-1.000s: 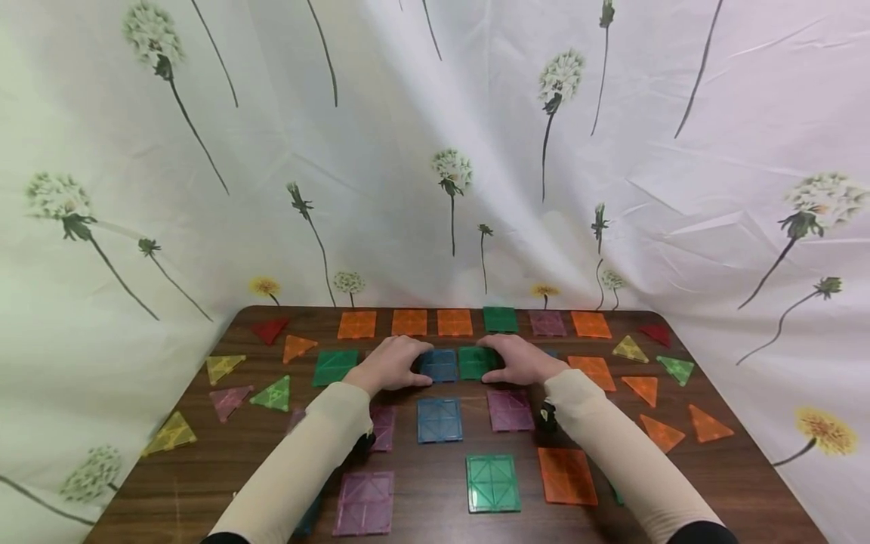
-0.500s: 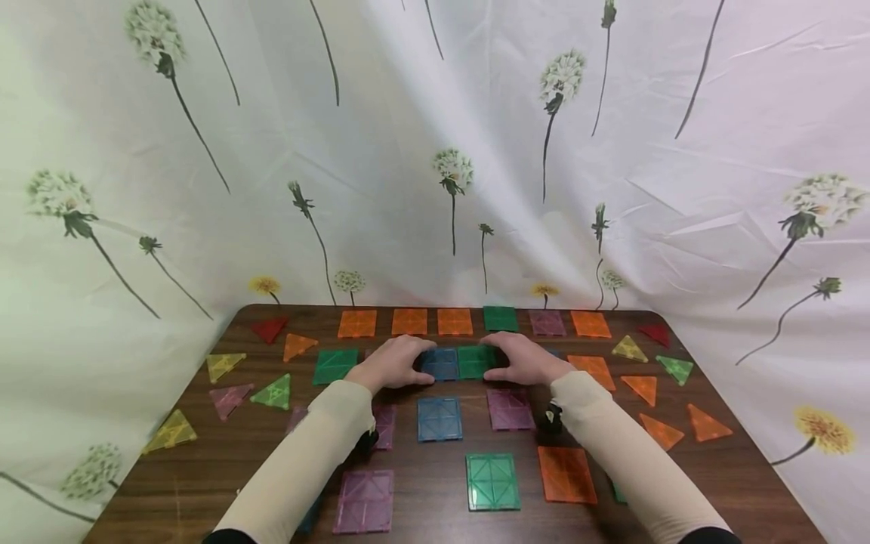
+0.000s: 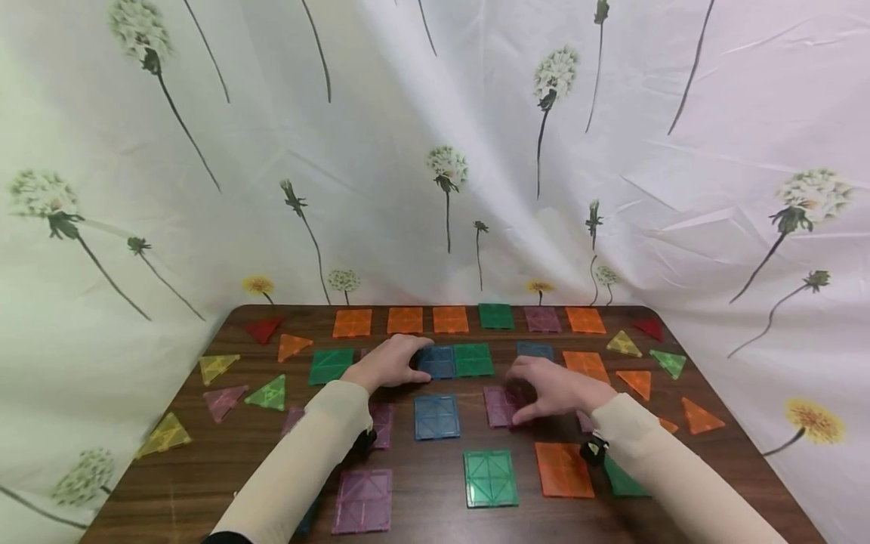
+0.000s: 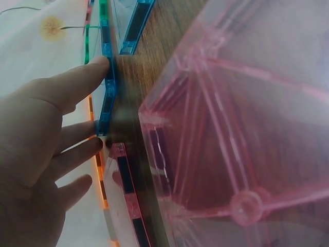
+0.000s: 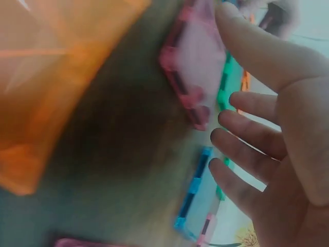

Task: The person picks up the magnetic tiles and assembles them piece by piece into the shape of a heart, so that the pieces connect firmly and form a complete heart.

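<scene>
My left hand [image 3: 390, 364] holds a translucent blue square magnetic tile [image 3: 438, 363] on the table, thumb at its near edge and fingers at the far side. In the left wrist view the thumb and a fingertip meet this blue tile [image 4: 106, 103]. A green square tile [image 3: 473, 360] lies edge to edge with it on the right. My right hand [image 3: 553, 387] is over a purple square tile [image 3: 498, 406], fingers spread and loosely bent, holding nothing. The right wrist view has the thumb overlapping the purple tile [image 5: 198, 56].
More square tiles lie flat on the brown table [image 3: 428, 483]: a blue one [image 3: 437, 417], a green one [image 3: 491, 478], and an orange one [image 3: 564, 470]. Triangular tiles, such as a yellow one [image 3: 165, 435], line both sides. A flower-print cloth [image 3: 381, 151] hangs behind.
My right hand has let go of the green tile and moved right and nearer, over the purple tile. My left hand stays at the blue tile.
</scene>
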`<control>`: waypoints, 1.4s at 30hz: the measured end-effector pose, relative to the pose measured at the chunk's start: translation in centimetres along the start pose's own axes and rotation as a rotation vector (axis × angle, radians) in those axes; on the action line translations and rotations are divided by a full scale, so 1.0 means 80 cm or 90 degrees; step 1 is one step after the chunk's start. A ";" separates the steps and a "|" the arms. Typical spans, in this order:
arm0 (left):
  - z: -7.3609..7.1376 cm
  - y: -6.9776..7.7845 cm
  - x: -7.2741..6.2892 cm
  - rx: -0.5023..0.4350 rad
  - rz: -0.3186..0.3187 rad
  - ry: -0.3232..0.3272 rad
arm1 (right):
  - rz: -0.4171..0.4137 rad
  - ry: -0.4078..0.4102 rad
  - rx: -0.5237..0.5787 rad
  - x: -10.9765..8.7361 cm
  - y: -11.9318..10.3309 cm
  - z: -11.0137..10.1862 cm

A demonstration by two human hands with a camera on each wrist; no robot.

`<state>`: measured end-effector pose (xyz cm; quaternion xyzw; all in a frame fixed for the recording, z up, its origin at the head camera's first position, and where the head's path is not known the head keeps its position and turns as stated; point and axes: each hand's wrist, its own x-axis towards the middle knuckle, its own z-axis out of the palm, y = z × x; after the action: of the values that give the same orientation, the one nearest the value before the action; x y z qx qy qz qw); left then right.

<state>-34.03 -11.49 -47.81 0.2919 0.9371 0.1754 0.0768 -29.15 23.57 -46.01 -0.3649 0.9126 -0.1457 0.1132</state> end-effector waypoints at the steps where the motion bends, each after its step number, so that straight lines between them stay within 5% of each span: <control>1: -0.001 0.000 0.000 -0.004 -0.003 -0.002 | 0.007 -0.008 -0.006 -0.004 -0.002 0.002; 7: -0.004 0.002 -0.001 -0.013 -0.009 -0.006 | 0.012 -0.012 -0.038 -0.008 -0.004 0.015; 25: -0.001 0.001 0.000 -0.040 -0.013 0.002 | -0.045 0.062 -0.034 0.030 -0.012 0.023; 31: -0.001 -0.002 -0.002 -0.041 -0.021 0.005 | -0.020 0.040 -0.030 0.040 -0.011 0.020; 42: -0.010 0.010 -0.040 -0.091 0.044 0.050 | 0.003 -0.002 -0.016 0.045 -0.009 0.019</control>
<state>-31.17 -12.98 -46.65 0.3108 0.9137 0.2560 0.0546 -30.76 20.29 -47.54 -0.3646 0.9149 -0.1334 0.1103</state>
